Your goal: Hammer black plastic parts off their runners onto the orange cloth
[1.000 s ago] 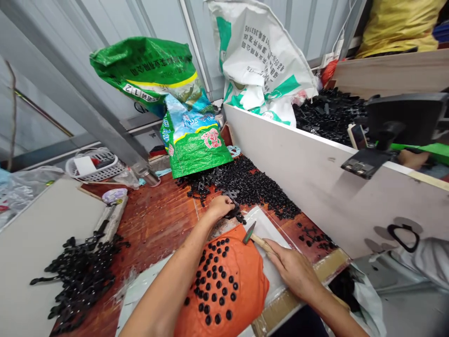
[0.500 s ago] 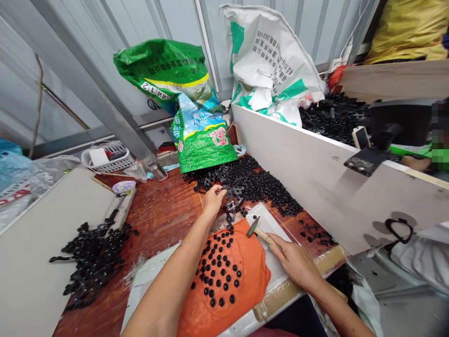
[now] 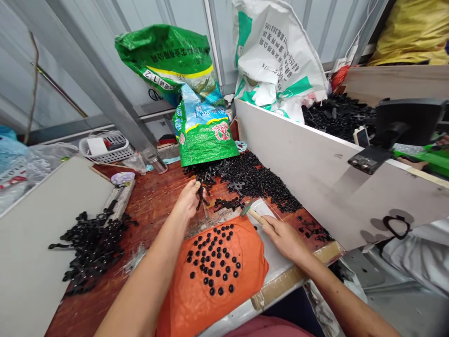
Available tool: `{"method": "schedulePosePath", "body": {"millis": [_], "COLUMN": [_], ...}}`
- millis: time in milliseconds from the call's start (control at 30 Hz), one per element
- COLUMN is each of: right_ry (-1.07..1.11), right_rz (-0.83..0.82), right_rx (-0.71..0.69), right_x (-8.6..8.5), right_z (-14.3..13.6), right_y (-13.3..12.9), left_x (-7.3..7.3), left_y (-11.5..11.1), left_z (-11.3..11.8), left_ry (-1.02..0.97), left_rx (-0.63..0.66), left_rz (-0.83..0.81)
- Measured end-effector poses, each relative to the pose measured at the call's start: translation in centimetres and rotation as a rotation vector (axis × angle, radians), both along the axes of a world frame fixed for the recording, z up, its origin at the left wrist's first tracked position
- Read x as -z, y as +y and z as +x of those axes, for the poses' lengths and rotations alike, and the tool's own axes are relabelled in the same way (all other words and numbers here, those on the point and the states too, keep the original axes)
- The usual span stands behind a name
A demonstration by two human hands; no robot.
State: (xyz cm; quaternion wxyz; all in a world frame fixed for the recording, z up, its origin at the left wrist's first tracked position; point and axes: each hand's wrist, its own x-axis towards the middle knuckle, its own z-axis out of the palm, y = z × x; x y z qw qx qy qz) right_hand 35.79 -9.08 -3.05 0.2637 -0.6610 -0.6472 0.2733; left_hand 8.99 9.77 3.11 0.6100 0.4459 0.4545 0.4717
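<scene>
My left hand (image 3: 189, 199) is closed on a dark black plastic piece (image 3: 200, 194), which hangs from the fingertips above the reddish wooden table. Its exact shape is partly hidden by the fingers. In my right hand (image 3: 286, 238) is a small hammer (image 3: 257, 216), gripped by its pale wooden handle, the greenish head pointing left over the far edge of an orange cloth (image 3: 245, 267). Several small round black caps (image 3: 218, 273) stand spread over that cloth. Beyond it lie loose flat black pieces (image 3: 228, 204), close to a large heap of small black parts (image 3: 259, 187).
A tangled pile of black linked pieces (image 3: 93, 252) lies at the left. A green sack (image 3: 206, 145) stands behind the heap. The white board (image 3: 298, 159) walls off the right side, with a black clamp (image 3: 370, 159) on it. A white basket (image 3: 107, 147) sits at the back left.
My left hand has moved left, away from the loose pieces, with a black piece in its fingers. The hammer has shifted slightly left and up in view with my right hand.
</scene>
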Motion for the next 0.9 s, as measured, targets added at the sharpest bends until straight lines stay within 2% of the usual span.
{"method": "schedulePosePath", "body": {"millis": [133, 233, 300, 433, 567, 667, 733, 900], "right_ry": [-0.008, -0.020, -0.007, 0.124, 0.284, 0.532, 0.622, 0.829], "right_rz": [0.011, 0.016, 0.034, 0.052, -0.016, -0.113, -0.158, -0.321], "right_rx": [-0.105, -0.095, -0.071, -0.169, -0.370, -0.492, -0.498, -0.439], "right_x": [-1.0, -1.0, -0.9, -1.8, -3.9, -5.3, -5.8, -6.7], "right_z": [-2.1, -3.4, -4.2, -6.7, -11.1, -13.6, -14.2, -13.0], "right_y": [4.2, 6.9, 7.7, 6.5, 3.4, 1.7, 1.1, 0.9], "left_x": [-0.7, -0.9, -0.9, -0.5, 0.5, 1.3, 1.7, 2.2], "left_y": [-5.6, -10.2, -12.9, -17.0, -19.5, -20.6, -21.2, -22.3], "left_z": [-3.7, -6.5, -7.9, -8.9, -7.3, -6.0, -5.9, -7.7], "left_ry": [0.006, 0.032, 0.116, 0.315, 0.389, 0.493, 0.460, 0.172], "left_rx": [0.118, 0.194, 0.228, 0.246, 0.223, 0.166, 0.152, 0.107], "left_rz": [-0.105, -0.153, -0.131, -0.097, -0.022, 0.102, 0.097, -0.063]}}
